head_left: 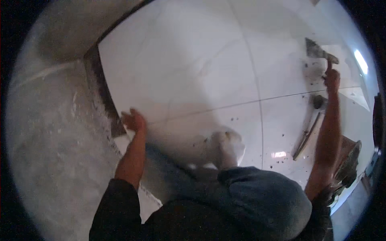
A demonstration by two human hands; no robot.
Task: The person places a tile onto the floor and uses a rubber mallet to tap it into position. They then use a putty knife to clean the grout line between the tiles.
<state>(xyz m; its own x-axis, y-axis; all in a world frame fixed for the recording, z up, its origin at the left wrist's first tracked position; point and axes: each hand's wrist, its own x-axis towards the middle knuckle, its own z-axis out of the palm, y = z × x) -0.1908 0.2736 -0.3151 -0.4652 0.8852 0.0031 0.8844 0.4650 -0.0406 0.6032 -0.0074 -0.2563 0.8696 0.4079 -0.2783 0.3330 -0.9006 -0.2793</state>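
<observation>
two hands are at work on a white tiled floor point(193, 60). the fingers of the right hand point(332, 78) are curled shut around the handle of a trowel point(319, 51), whose grey triangular blade lies beyond the hand, pointing up and to the left, toward the far right part of the floor. the blade looks to rest flat on or just above a tile smeared with dark mortar; contact itself is hard to confirm. the long axis of the trowel runs on from the forearm with a slight lean to the left.

the left hand point(134, 120) has its fingers loosely spread and closed on nothing i can make out; it presses down at the left edge of the near tile, right where the white surface meets a dark strip of mortar bed point(100, 86). beyond that edge lies rough grey screed point(52, 132), untiled.

between the hands, a white shoe point(229, 146) stands on the tile, above a knee in blue trousers point(257, 197). just beside the right forearm a long-handled tool point(307, 134) lies across a tile, its head toward the trowel hand and its shaft slanting back toward the near edge. dark crumbs of mortar dot the tiles around it. a bucket point(348, 160), crusted with mortar, sits near the right elbow. the right hand is the one at the trowel; the left is well apart from it.
</observation>
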